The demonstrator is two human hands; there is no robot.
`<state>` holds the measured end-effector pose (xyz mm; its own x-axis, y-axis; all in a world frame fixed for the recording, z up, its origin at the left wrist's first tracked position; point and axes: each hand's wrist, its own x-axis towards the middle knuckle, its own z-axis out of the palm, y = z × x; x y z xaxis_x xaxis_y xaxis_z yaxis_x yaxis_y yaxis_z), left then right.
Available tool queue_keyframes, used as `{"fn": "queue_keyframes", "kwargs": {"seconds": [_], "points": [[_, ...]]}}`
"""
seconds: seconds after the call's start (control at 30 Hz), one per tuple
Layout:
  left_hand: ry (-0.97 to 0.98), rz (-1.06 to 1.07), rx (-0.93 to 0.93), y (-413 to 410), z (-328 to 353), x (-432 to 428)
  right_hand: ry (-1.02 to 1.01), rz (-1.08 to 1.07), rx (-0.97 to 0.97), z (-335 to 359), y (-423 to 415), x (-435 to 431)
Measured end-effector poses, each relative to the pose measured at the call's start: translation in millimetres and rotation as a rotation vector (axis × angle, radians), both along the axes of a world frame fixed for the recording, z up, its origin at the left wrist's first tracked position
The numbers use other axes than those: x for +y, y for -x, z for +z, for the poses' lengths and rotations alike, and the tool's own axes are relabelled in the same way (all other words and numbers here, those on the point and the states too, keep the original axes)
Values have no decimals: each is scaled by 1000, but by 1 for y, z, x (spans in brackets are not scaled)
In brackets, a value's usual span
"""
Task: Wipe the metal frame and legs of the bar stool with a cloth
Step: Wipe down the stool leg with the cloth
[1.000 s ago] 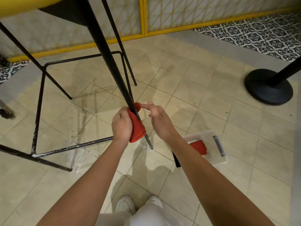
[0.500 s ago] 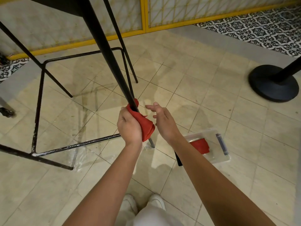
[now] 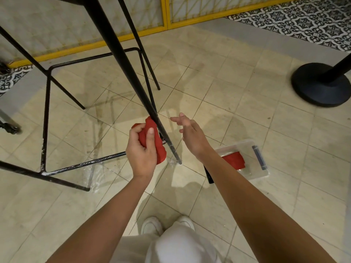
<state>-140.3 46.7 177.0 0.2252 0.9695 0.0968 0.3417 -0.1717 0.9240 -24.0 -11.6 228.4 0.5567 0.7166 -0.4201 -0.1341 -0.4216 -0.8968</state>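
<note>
A black metal bar stool stands over beige floor tiles; its nearest leg (image 3: 121, 54) slants down to a foot close to my hands. My left hand (image 3: 141, 150) grips a bunched red cloth (image 3: 153, 141) that lies against the left side of that leg, just above the scuffed footrest bar (image 3: 83, 165). The cloth no longer wraps the leg. My right hand (image 3: 190, 132) hovers just right of the leg with relaxed fingers, holding nothing and not touching the metal.
A clear plastic box (image 3: 250, 160) with a second red cloth (image 3: 234, 160) inside lies on the floor to the right of my right arm. A black round stand base (image 3: 321, 84) sits at far right. My white shoes (image 3: 152, 224) are below.
My left hand has slid the red cloth down the leg and off to its left side. My right hand let go of the cloth's top and drew away to the right.
</note>
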Motion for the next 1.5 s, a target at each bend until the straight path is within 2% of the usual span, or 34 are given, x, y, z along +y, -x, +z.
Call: {"fn": "queue_keyframes", "kwargs": {"seconds": [0.1,0.17,0.3,0.5,0.7,0.87,1.0,1.1,1.3,1.5], "points": [[-158,-130,84,8,12,5,-3,0,2,0,0,-2],[-339,-193,163,11,19,10,3,-1,4,-1,0,-4],[-655,-243,408,7,22,22,6,-15,-9,-4,-2,-4],[-687,-448,620,11,2,22,-9,-5,-9,-8,3,-3],[-1002,-374,615,0,28,27,-7,-63,-14,-8,1,-4],[-934,-287,819,1,30,29,-13,-56,-28,-5,-1,-4],[-776,-366,954,-10,15,18,-9,-47,-17,-5,4,-7],[-670,-472,1179,-18,11,12,-9,-14,-10,-6,1,-11],[-872,-452,1075,-5,-6,31,-4,-87,3,-13,-14,-16],[-809,-620,1238,-13,-24,23,34,-60,13,-28,-6,-13]]}}
